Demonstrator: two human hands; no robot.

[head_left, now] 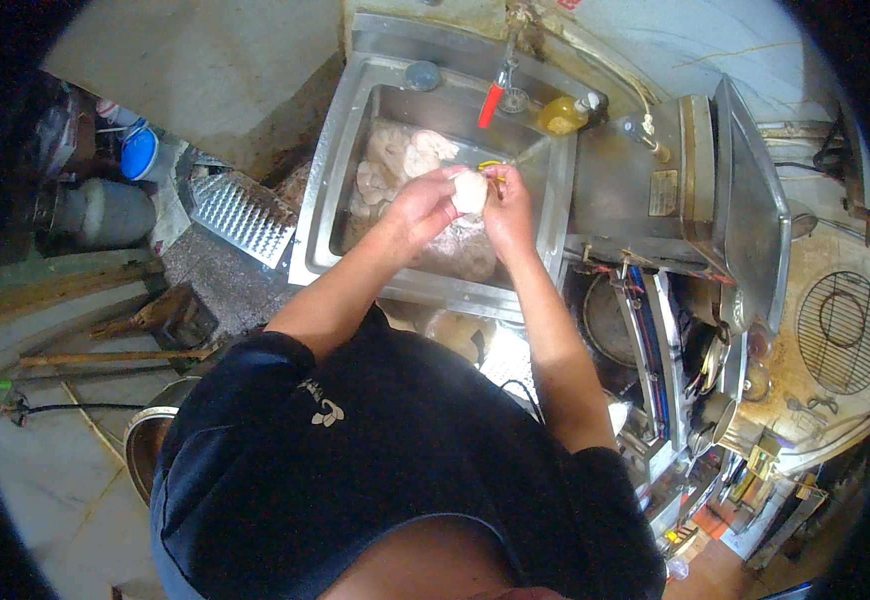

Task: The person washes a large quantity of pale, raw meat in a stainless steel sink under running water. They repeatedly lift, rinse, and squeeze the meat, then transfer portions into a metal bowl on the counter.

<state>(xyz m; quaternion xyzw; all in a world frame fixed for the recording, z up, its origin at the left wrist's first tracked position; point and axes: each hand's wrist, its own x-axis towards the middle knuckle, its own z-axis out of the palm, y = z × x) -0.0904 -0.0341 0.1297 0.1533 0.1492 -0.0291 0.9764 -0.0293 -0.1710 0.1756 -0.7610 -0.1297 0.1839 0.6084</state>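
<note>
A pale, whitish soft lump (470, 192) is held over a metal sink (323, 235). My left hand (421, 210) grips it from the left, and the fingers of my right hand (511, 215) close on its right side. What kind of food it is, if food, I cannot tell. Beneath and to the left of my hands, more pale lumps (385, 160) of the same look lie in the basin, some wet and pinkish-white. Something thin and yellow (492, 164) shows just beyond my right hand, partly hidden by the fingers.
A tap with a red lever (491, 104) stands at the sink's back, beside a bottle of yellow liquid (561, 115). A round grey lid-like disc (422, 75) sits on the back left rim. Metal equipment (670, 180) stands right; a perforated metal sheet (243, 217) lies left.
</note>
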